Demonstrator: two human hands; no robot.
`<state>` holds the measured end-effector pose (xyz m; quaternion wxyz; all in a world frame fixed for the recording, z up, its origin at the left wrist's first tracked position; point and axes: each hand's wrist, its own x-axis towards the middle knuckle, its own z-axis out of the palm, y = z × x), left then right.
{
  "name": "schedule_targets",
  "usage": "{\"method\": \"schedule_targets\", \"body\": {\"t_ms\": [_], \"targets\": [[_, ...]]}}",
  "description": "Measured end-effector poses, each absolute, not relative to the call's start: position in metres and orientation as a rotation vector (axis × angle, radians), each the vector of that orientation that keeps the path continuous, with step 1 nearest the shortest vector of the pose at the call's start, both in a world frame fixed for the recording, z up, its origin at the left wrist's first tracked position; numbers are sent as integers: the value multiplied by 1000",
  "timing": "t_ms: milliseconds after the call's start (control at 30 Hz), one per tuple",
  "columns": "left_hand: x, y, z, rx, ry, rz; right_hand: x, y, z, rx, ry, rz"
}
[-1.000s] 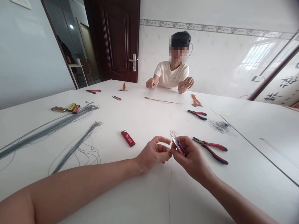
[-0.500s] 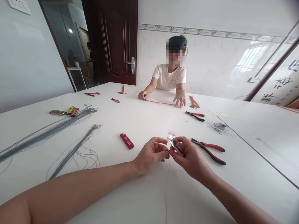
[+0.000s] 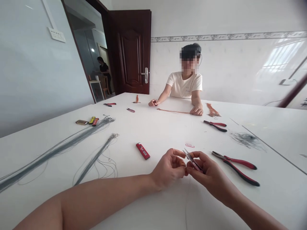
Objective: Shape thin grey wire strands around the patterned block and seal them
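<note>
My left hand [image 3: 169, 166] and my right hand [image 3: 208, 175] meet fingertip to fingertip over the white table [image 3: 153, 204]. My right hand is closed round small thread snips [image 3: 192, 159], their blades pointing up and left. My left hand pinches a thin grey cord [image 3: 186, 210] that runs down toward me. A red lighter [image 3: 143, 150] lies just left of my left hand. Red-handled pliers [image 3: 236, 163] lie to the right of my right hand. A small pink item [image 3: 189, 145] rests beyond my fingers.
Bundles of grey cord [image 3: 57, 148] stretch across the left side. A person in a white shirt [image 3: 184, 83] sits opposite, hands on an orange cord [image 3: 174, 111]. Second pliers [image 3: 215, 125], several lighters [image 3: 87, 121] and a tangle of wire [image 3: 247, 139] lie around. A dark door [image 3: 131, 51] stands open.
My view has shifted to the left and tilted up. My hands stay together with the snips and cord. The person opposite has moved both hands along the orange cord.
</note>
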<state>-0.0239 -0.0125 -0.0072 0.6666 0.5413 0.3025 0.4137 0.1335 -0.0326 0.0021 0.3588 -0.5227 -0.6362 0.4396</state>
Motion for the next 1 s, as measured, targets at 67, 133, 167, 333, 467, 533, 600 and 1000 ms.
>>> {"method": "schedule_targets", "body": {"t_ms": [67,133,167,333,467,533,600,1000], "targets": [[-24,-13,-7,1194,713,951,133,-33,0,-1350,-1606,1152],[-24,-14,-7,1179,754,959,132,-32,-2,-1331,-1566,1178],[-24,-14,-7,1178,766,959,131,-32,-4,-1327,-1538,1184],[-24,-14,-10,1213,737,989,126,-29,-13,-1330,-1377,1172],[-26,-15,-15,1333,721,1004,124,-29,-17,-1328,-1337,1162],[-27,-15,-17,1412,755,1005,124,-29,-16,-1314,-1355,1135],[-29,-15,-18,1476,800,983,124,-29,-16,-1278,-1401,1123],[-30,-14,-21,1566,867,916,117,-30,-29,-1288,-1408,996]]}}
